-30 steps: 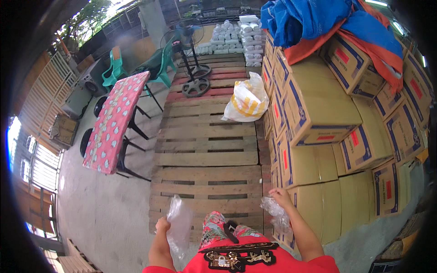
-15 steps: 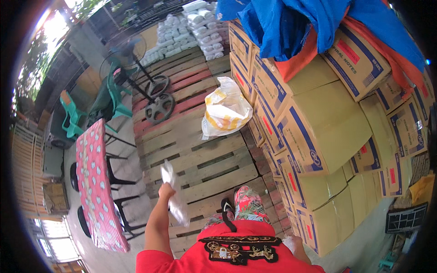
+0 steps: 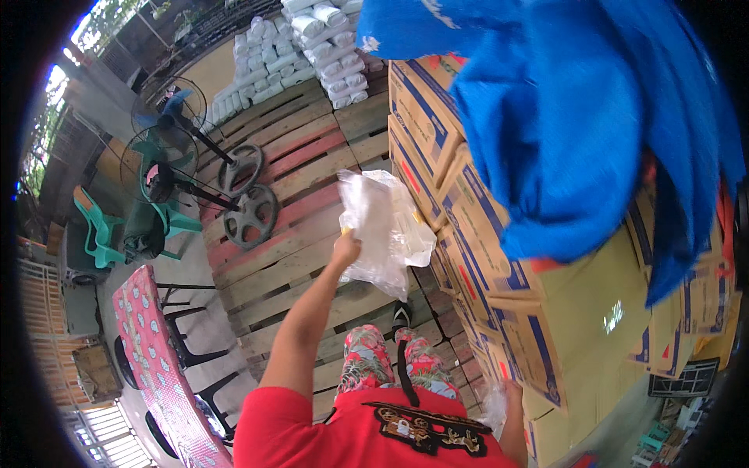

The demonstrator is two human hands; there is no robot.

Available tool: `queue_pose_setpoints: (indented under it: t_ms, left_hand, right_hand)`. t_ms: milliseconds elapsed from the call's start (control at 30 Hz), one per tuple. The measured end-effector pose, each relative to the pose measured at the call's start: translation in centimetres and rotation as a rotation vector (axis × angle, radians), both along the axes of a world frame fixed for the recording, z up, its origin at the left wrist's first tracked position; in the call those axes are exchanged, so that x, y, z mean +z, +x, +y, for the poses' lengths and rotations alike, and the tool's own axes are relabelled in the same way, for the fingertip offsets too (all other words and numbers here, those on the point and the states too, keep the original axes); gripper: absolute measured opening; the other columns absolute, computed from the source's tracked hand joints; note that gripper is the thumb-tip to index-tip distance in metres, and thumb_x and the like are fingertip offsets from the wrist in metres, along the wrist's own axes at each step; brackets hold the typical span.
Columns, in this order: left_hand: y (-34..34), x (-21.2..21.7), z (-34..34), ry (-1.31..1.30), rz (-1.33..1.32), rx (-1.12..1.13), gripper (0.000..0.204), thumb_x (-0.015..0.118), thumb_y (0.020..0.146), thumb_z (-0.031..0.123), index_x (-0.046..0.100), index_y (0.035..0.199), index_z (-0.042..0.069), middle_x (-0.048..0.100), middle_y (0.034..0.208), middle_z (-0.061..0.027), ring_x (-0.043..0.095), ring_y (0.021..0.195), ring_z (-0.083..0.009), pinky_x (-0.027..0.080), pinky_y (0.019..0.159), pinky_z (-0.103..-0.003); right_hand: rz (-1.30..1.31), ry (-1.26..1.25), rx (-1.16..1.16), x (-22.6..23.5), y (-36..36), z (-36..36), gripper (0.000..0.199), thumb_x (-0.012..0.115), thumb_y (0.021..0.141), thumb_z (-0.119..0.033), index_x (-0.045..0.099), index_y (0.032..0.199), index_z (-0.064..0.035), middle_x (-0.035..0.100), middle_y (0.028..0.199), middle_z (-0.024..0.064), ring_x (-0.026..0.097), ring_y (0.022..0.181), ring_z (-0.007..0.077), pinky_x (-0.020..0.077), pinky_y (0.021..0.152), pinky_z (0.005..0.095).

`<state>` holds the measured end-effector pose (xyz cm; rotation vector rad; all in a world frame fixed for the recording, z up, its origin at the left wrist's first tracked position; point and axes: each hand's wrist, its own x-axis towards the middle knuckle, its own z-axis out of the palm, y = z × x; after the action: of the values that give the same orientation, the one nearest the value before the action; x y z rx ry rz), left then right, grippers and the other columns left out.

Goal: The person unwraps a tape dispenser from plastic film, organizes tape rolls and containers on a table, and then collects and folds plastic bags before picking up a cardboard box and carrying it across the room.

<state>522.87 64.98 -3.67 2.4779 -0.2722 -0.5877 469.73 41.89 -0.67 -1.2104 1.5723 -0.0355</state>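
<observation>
My left hand (image 3: pixel 347 248) is stretched out ahead, closed on a clear plastic bag (image 3: pixel 367 210) that hangs flat and crinkled. Behind it, on the wooden pallets, stands a white plastic sack (image 3: pixel 419 234), partly covered by the bag. At my right side, close to the stacked cartons (image 3: pixel 538 347), my right hand (image 3: pixel 512 394) is closed on crumpled clear plastic (image 3: pixel 493 404). The fingers of that hand show only in part.
Slatted wooden pallets (image 3: pixel 273 292) form the floor. Blue cloth (image 3: pixel 569 132) drapes over the cartons on the right. At left stand fans (image 3: pixel 251 214), green chairs (image 3: pixel 97 226) and a table with a pink cover (image 3: pixel 144 335). White bundles (image 3: pixel 331 54) are stacked at the back.
My left hand has swung forward and to the right with the clear bag, now in front of the white sack. I have come closer to the sack and cartons. More of my right hand shows.
</observation>
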Motion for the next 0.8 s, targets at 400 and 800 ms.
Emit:
queue_pose_setpoints:
  t_ms: [400, 800]
  left_hand:
    - [3.5, -17.2, -6.7, 0.231, 0.454, -0.029, 0.018, 0.052, 0.066, 0.013, 0.062, 0.076, 0.001, 0.061, 0.078, -0.0143, 0.060, 0.073, -0.0259, 0.047, 0.062, -0.037]
    - [11.2, -16.4, -14.1, 0.148, 0.094, -0.184, 0.042, 0.052, 0.073, 0.021, 0.047, 0.105, -0.006, 0.052, 0.101, -0.0229, 0.051, 0.093, -0.0364, 0.043, 0.077, -0.041]
  right_hand:
    - [0.182, 0.469, -0.152, 8.8, 5.1, 11.3, 0.019, 0.053, 0.070, -0.024, 0.061, 0.076, -0.0073, 0.057, 0.067, 0.0055, 0.054, 0.066, 0.0173, 0.0431, 0.061, 0.0305]
    - [0.241, 0.498, -0.106, 7.3, 7.7, 12.2, 0.024, 0.052, 0.074, -0.028, 0.060, 0.080, -0.0067, 0.058, 0.074, 0.0081, 0.055, 0.073, 0.0212, 0.0434, 0.066, 0.0317]
